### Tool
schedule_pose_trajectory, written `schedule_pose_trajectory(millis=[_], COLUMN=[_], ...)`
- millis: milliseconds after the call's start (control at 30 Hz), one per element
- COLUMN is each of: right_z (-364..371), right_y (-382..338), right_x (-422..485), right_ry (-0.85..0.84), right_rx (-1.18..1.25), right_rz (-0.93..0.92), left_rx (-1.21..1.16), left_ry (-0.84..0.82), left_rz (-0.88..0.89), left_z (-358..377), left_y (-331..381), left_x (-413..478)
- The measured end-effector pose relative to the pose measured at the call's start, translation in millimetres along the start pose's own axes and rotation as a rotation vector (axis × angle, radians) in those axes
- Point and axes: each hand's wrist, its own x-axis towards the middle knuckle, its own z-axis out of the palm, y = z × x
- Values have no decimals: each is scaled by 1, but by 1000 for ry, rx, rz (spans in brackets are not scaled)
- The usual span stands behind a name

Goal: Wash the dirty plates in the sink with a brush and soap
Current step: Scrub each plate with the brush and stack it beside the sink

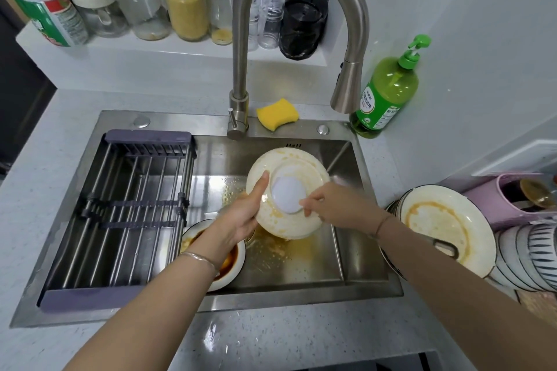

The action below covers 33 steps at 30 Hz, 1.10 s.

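Observation:
I hold a dirty white plate [287, 156], smeared with orange sauce, tilted over the sink [364, 253]. My left hand [241, 217] grips its left rim, thumb lying on the facing side. A round pale lilac brush [287, 194] sits against the plate's middle, and the fingers of my right hand [337, 205] pinch its right edge. Under my left forearm, a second plate [233, 269] with dark sauce lies on the sink floor. More dirty plates [446, 220] are stacked on the counter at the right. A green soap pump bottle [388, 90] stands at the sink's back right corner.
The faucet spout [346, 90] hangs above and right of the held plate; no water runs. A yellow sponge [277, 113] lies behind the sink. A purple drying rack [120, 208] spans the sink's left half. Striped bowls [530, 256] and a pink holder [506, 205] crowd the right counter.

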Motion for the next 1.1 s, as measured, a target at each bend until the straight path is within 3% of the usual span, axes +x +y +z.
schedule_pose_trajectory(millis=[167,367,567,733,933,1100], right_z=[-24,-8,-21,-13,-23,-17], right_y=[2,-1,-9,-6,-12,-13], right_x=[16,-4,12,-2,19,10], right_ry=[159,-72,58,-132,-103,-198], right_rx=[71,-13,98,52,170,81], right_rz=[66,76,127,179,238,269], left_rx=[-23,-19,-18,-46,11,-37], left_ry=[-14,36,-5,19,22,39], left_rz=[-18,-6,-44,-38,-47,-37], left_z=[-1,-8,0,-4,-3,-6], left_y=[-4,1,-5,-3,-8,-6], left_x=[-2,-2,-6,-6,-4,-5])
